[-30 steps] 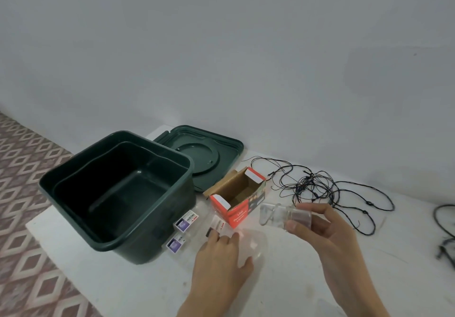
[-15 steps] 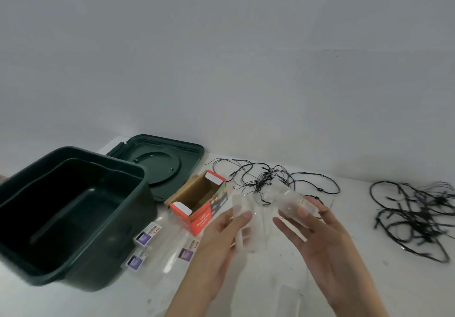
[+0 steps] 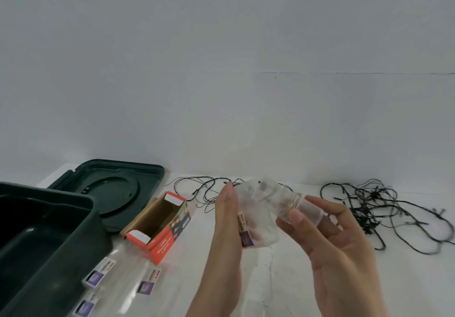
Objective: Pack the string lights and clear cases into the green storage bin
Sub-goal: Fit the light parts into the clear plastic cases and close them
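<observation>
Both hands meet above the white table [image 3: 283, 279], holding clear cases between them. Left hand [image 3: 227, 220] stands on edge with its fingers straight and together, pressed flat against the side of a clear case [image 3: 256, 216] that carries a small purple and white label. Right hand [image 3: 342, 247] is curled, thumb and fingertips pinching a second clear case [image 3: 299, 206], which lies against the first one; both are blurred, so their exact outlines are hard to tell. Just left of the hands an open orange box [image 3: 160, 225] lies on its side, mouth upward. More clear cases [image 3: 123, 277] with purple labels lie flat on the table in front of that box, beside the green bin [image 3: 49, 247], which stands open at the left edge with nothing visible inside. Its lid [image 3: 110, 188] lies flat behind it. Behind the hands a thin string of lights [image 3: 197, 188] is spread loosely, and a thicker black tangle of lights [image 3: 384, 208] sits to the right, well apart from the bin
</observation>
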`<state>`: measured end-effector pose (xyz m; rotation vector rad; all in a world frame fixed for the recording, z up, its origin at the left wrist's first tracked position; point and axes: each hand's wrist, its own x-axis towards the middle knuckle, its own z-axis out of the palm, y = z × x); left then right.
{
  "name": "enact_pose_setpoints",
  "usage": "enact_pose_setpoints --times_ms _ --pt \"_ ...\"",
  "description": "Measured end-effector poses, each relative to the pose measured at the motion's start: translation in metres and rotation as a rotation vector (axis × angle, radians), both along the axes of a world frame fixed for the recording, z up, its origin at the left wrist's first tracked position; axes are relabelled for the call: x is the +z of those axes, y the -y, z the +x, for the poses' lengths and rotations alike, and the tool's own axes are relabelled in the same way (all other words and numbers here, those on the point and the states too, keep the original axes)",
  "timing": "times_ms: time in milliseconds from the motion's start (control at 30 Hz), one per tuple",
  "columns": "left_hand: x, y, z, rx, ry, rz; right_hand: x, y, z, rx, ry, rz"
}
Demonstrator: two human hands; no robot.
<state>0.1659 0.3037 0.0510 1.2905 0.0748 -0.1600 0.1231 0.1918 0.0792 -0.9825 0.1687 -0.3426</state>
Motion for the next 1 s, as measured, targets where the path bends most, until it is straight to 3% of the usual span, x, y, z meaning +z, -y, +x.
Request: enact_pose_setpoints --times_ms 133,300,600,833,1000 --pt "0.008 0.012 -0.008 0.009 0.033 -0.135 -0.001 0.002 -0.004 -0.116 0.009 -0.128" --pt "0.017 0.019 -0.010 0.094 0.055 -0.215 0.001 0.002 -0.005 -0.206 0.012 -0.128" --pt "0.016 0.022 -0.014 0.138 0.055 -0.246 -0.001 0.006 -0.005 -0.117 0.020 -0.282" --pt "0.020 0.026 -0.023 0.187 0.094 -0.156 -0.012 -0.006 -0.007 -0.213 0.046 -0.337" --pt "0.024 0.025 -0.029 0.225 0.083 -0.102 -0.012 -0.013 -0.013 -0.247 0.101 -0.722"
